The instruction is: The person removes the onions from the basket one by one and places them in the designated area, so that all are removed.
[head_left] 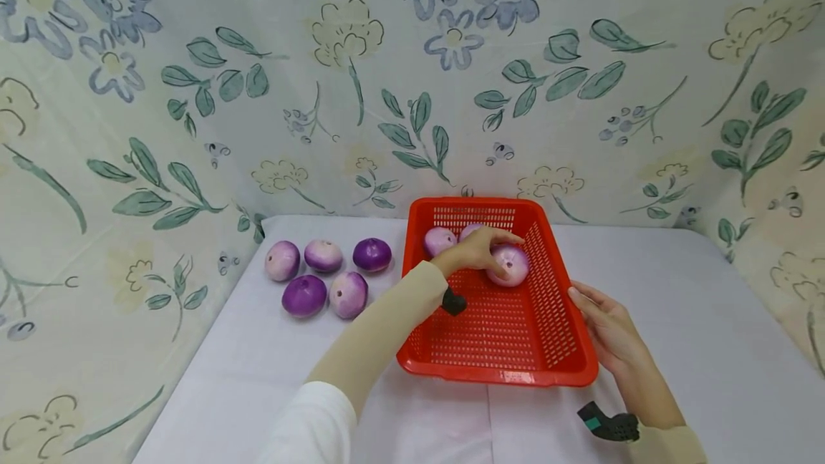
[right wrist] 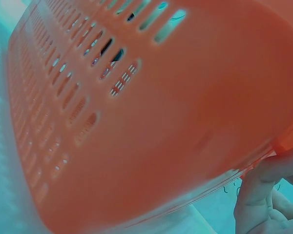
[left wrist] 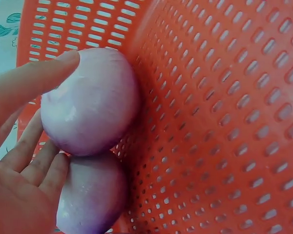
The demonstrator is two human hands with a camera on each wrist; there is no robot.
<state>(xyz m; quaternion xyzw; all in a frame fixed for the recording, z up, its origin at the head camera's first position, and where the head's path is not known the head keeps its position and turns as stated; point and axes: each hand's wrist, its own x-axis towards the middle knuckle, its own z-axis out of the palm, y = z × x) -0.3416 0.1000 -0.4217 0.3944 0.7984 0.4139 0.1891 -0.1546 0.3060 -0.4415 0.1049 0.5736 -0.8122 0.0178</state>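
Note:
A red plastic basket [head_left: 490, 375] with slotted walls stands on the white-covered table. Inside it, my left hand [head_left: 475, 249] grips a pale purple onion [head_left: 512, 263], thumb on one side and fingers round the other. In the left wrist view the thumb lies on this onion [left wrist: 95, 105], and a second onion [left wrist: 93, 195] sits right against it. Two more onions, one at the left [head_left: 440, 242], are at the basket's far end, partly behind my left hand. My right hand [head_left: 609, 328] holds the basket's right rim, its fingers curled at the edge [right wrist: 266, 195] in the right wrist view.
Left of the basket, several purple and white onions [head_left: 349, 296] lie in a loose group on the table [head_left: 225, 378]. A floral cloth [head_left: 361, 92] hangs behind and along the sides of the table.

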